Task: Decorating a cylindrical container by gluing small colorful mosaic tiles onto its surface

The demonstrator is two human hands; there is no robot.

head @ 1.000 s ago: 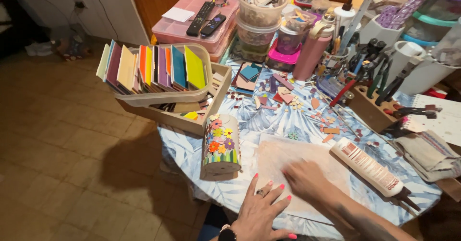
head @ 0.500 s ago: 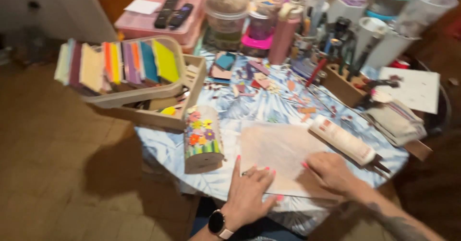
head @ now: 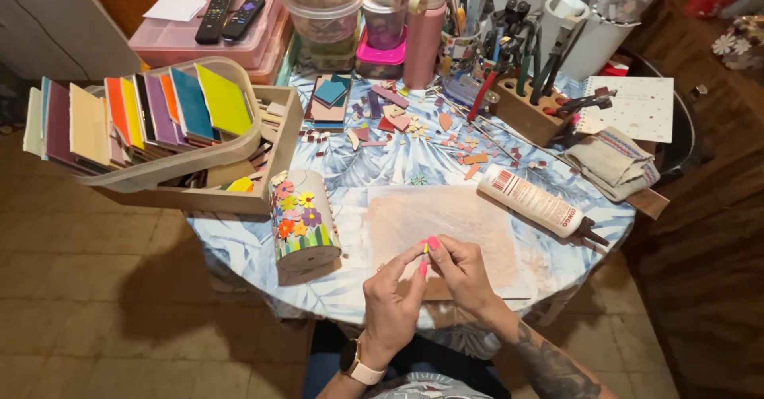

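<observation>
Hands are brought together over the near edge of the table [head: 239, 248], right above a pale stained work sheet [head: 446, 224] that's spread out there, probably so drips and bits get caught by it. A tiny yellowish piece [head: 425, 248] is pinched between the fingertips of the left hand [head: 395, 299] and the right hand [head: 461, 276]; both grips are pressed together on it, fingers curled in tight, likely because the thing is too small to be handled any other way. What exactly the piece is can't be told, it's mostly hidden by the pink nails.

Just left of the hands, a roof-tile-shaped piece decorated with mosaic flowers [head: 301, 222] is stood on the table, flowers facing up, kept within easy reach. A white glue bottle [head: 535, 202] is laid on its side just beyond the sheet on the right, nozzle pointing toward the table edge.

Farther back, loose tile chips [head: 469, 159] are scattered across the leaf-print cloth. Coloured tiles are stood on edge in a plastic basket [head: 159, 168] at the left so every colour can be seen at a glance, and cutters are parked upright in a wooden tool block [head: 529, 112].
</observation>
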